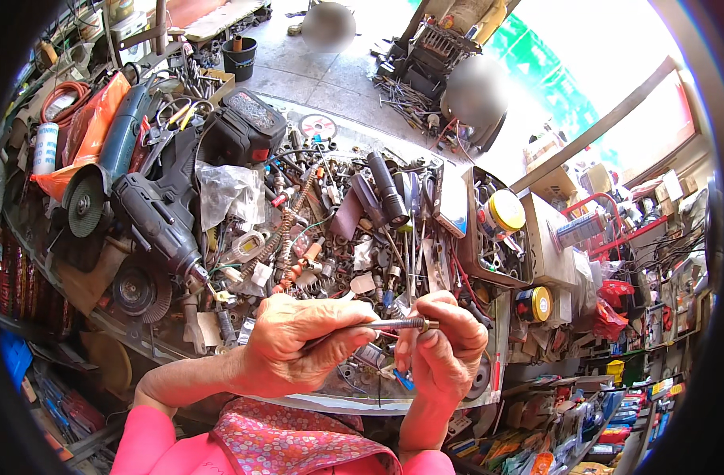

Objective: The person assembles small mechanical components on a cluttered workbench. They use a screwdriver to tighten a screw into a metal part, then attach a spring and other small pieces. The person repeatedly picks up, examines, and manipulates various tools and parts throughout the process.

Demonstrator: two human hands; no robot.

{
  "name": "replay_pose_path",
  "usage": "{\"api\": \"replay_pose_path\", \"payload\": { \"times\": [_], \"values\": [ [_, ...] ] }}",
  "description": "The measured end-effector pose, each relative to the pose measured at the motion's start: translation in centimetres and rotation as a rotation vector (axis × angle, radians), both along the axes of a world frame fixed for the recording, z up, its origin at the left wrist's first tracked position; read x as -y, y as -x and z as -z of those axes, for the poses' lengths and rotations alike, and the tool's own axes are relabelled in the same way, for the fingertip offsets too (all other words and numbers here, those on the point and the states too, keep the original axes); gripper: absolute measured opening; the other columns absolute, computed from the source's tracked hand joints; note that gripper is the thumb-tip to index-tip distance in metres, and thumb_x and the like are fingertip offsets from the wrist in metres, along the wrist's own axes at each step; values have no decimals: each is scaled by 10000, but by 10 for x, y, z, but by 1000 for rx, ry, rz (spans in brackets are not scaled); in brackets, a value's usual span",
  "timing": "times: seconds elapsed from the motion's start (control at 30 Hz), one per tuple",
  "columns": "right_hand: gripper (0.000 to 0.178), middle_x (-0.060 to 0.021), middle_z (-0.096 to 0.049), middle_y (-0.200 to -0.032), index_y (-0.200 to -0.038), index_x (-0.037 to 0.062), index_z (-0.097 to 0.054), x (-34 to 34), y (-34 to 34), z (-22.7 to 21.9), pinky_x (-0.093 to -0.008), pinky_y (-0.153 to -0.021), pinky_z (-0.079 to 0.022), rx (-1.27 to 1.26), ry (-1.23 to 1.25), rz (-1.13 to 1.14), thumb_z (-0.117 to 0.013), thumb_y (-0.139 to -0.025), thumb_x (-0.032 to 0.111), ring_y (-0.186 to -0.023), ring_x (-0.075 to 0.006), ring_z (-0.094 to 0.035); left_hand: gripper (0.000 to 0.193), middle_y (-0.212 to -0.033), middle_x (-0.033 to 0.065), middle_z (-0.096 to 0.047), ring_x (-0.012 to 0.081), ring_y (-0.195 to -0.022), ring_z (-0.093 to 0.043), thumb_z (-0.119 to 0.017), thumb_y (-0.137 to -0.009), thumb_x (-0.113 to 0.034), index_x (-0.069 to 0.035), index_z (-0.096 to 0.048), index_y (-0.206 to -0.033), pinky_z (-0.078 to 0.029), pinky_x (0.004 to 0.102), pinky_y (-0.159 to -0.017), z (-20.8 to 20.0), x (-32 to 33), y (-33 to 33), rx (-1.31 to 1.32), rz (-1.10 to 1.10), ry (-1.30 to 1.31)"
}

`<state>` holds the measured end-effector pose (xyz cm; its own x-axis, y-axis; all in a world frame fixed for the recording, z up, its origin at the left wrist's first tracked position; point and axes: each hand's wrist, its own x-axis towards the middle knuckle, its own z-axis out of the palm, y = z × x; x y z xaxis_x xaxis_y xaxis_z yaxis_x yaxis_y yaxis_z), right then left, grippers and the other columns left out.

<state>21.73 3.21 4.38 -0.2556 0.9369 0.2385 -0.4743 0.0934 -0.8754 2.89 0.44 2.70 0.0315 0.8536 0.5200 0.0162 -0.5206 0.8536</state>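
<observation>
left fingers (pixel 338 314): pinched tight on metal rod (pixel 401 324) | right fingers (pixel 450 317): nearly closed about its tip

Slants the left forearm (pixel 191 381) rightward over the near edge of the desk (pixel 378 406), bending at the elbow, and pinches with thumb and forefinger of the left hand (pixel 286 348), tips pointing right. Holds the right forearm (pixel 425 423) nearly upright, curling the fingers of the right hand (pixel 449 348) leftward, pinching with thumb and forefinger. Poises both hands close together, slightly apart.
</observation>
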Motion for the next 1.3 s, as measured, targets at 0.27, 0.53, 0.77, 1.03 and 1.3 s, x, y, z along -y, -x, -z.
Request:
{"api": "replay_pose_path", "payload": {
  "times": [0.27,0.53,0.77,1.03,1.3],
  "values": [
    [284,-178,-619,-958,-1055,-70,-664,4,-6,2,-230,-545,-496,187,-122,96,-738,-788,-9,-671,-169,-623,252,-694,110,-630,201,-518,-602,-740,-797,-16,35,-664,-1032,-469,294,-469,-1,-3,6,-211,-49,-193],
    [300,-149,-666,-884,-999,-50,-702,8,-18,-8,-228,-619,-482,418,-232,139,-784,-715,2,-738,-154,-613,304,-628,73,-571,177,-457,-535,-748,-781,-25,13,-668,-1072,-419,302,-427,-13,2,9,-338,-18,-236],
    [265,-137,-682,-842,-948,-51,-691,8,-17,-3,-245,-613,-482,519,-348,188,-791,-730,63,-707,-168,-620,260,-677,98,-615,189,-496,-567,-730,-810,-19,27,-665,-1058,-440,291,-457,0,3,2,-166,24,-144],
    [255,-156,-695,-848,-928,-57,-678,12,-14,4,-264,-651,-490,446,-284,206,-782,-748,90,-735,-187,-638,226,-763,131,-672,206,-558,-627,-728,-818,-26,20,-672,-1032,-482,288,-506,10,12,-9,-54,13,-39],
    [271,-145,-697,-853,-969,-59,-693,16,-8,10,-280,-684,-493,365,-263,260,-780,-737,52,-740,-205,-639,174,-735,108,-667,167,-552,-618,-724,-841,-88,22,-688,-971,-470,269,-513,14,16,-18,-2,-32,30]
  ]
}}
